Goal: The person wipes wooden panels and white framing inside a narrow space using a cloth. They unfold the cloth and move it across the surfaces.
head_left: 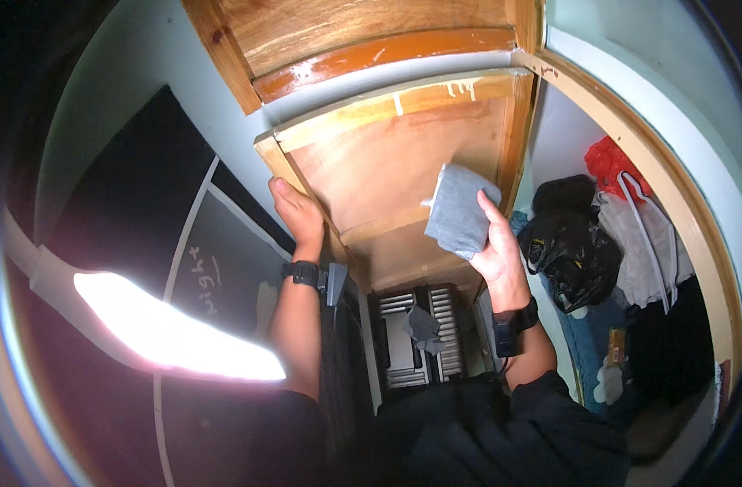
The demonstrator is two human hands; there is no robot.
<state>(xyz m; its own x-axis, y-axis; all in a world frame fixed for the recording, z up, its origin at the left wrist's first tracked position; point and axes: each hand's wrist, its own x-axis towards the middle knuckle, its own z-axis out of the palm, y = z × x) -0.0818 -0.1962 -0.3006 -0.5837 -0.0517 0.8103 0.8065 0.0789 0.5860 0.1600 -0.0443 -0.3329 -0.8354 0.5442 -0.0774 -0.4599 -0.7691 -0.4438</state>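
Observation:
A wooden cabinet door (387, 166) stands in front of me, with a bare, light-brown panel and a pale frame that carries whitish drips along its top rail. My left hand (298, 215) is closed around the left edge of this door, its thumb near the upper corner. In my right hand (501, 252) is a grey sanding block (459, 213), its grey sheet folded around the sides. The thumb lies on the block's right side, and most of the other fingers are hidden behind it. The block is held in front of the panel; whether it touches the wood I cannot tell.
Above hangs another wooden panel with a glossy orange-brown rail (379, 57). A bright lamp (176, 329) juts in at left before a dark board (225, 260). Grey scraps (424, 325) lie on a black slatted object (395, 375) below. Right, an open cupboard holds a black plastic bag (578, 260).

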